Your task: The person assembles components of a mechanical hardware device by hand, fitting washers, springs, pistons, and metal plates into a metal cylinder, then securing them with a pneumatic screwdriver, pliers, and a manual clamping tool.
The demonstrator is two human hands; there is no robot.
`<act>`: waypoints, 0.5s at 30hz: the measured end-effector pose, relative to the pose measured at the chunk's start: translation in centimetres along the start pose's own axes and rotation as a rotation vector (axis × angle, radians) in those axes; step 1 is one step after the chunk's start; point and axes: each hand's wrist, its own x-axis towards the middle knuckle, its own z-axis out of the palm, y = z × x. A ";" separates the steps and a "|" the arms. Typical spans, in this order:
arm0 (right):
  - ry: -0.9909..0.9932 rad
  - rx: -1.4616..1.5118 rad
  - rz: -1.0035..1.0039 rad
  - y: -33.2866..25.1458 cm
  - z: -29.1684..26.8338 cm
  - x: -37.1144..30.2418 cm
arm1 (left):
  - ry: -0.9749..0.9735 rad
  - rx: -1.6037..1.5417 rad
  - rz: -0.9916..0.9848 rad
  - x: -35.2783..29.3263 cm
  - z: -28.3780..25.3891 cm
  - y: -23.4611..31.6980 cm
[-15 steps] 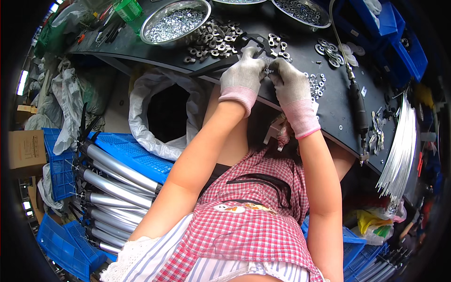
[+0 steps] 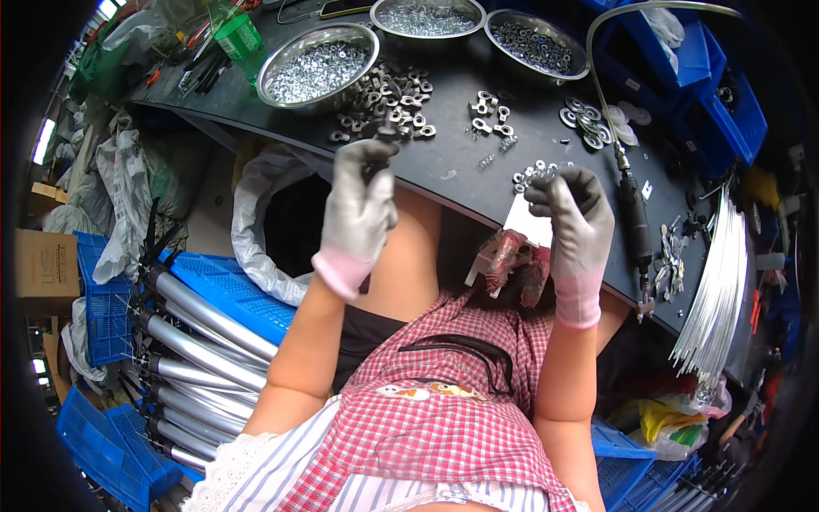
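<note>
My left hand [image 2: 358, 209], in a white glove with dark fingertips and a pink cuff, is raised off the table's front edge. It is closed round a black part [image 2: 391, 135]; one end pokes out above the fingers, and the palm hides most of it. My right hand [image 2: 584, 226], gloved alike, has its fingers curled together beside a pile of small silver nuts [image 2: 527, 177]. Whatever lies between those fingertips, if anything, is hidden. Between the hands, several springs [image 2: 486, 161] and a few metal clamp pieces [image 2: 482, 126] lie on the black table [image 2: 426, 162].
Steel bowls of small hardware [image 2: 320, 72] line the back, beside a heap of metal pieces [image 2: 401, 98] and a green bottle [image 2: 237, 38]. A hanging air screwdriver [image 2: 631, 218], washers [image 2: 589, 119] and blue bins [image 2: 704, 77] stand right. Silver tubes [image 2: 205, 341] lie at lower left.
My hands have parted: the left drew back leftward with the black part, the right came back and to the right. Springs now show on the table where they worked.
</note>
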 end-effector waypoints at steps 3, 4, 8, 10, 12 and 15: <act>-0.094 -0.016 0.150 1.0 -0.6 -2.0 | 0.014 -0.334 -0.232 -2.1 -2.2 1.8; -0.120 -0.111 0.160 1.2 -0.4 -2.3 | 0.007 -0.428 -0.271 -2.8 -2.5 1.8; -0.139 -0.377 0.152 1.5 0.2 -1.0 | 0.113 -0.641 -0.696 -4.2 -3.4 0.1; -0.169 -0.538 0.127 0.5 0.8 -1.1 | 0.117 -0.696 -0.758 -4.8 -3.8 -0.1; -0.167 -0.438 0.043 -1.2 1.4 -2.1 | -0.077 -0.734 -0.628 -5.4 -3.7 0.8; -0.205 -0.379 0.053 0.6 0.8 -3.5 | -0.153 -0.769 -0.504 -4.8 -2.6 0.9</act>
